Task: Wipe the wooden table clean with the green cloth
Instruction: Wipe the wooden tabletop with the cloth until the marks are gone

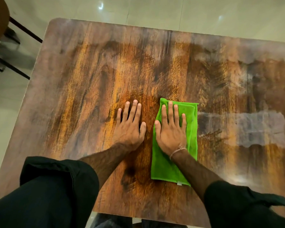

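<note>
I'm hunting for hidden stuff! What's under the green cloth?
The green cloth lies flat on the wooden table, with the right hand pressing on top. Wood shows all around it. Anything directly beneath is covered, so I cannot tell.

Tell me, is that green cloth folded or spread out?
Folded. The green cloth lies as a long narrow pad, with doubled edges showing at its far corner, flat under the right hand.

Table (pixel 89 96): wood-grain top, smooth, a low sheen noted; dull hazy smears seen toward the far and right edges. Green cloth (pixel 164 168): soft fabric, fine nap, matt. Floor (pixel 155 10): pale tiles, glossy, light spots reflected. Sleeves (pixel 48 195): black cloth, matt.
</note>
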